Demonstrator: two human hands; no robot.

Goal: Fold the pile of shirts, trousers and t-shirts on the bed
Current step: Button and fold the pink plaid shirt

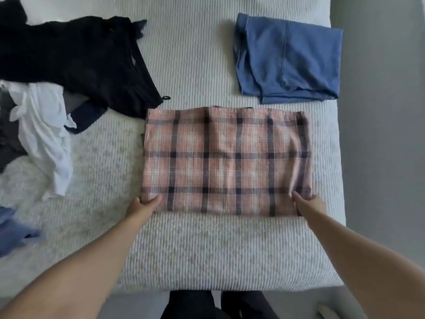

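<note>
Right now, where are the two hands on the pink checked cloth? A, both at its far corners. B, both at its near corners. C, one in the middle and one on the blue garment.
B: the left hand and right hand each grip a near corner of the pink checked cloth.

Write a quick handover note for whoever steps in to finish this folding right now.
Left hand and right hand each grip a near corner of the pink plaid garment, lying flat and partly folded on the bed.
Done: blue garment folded, far right.
Left: finish the plaid; then the pile at left: black garment, white garment, another blue piece.
</note>
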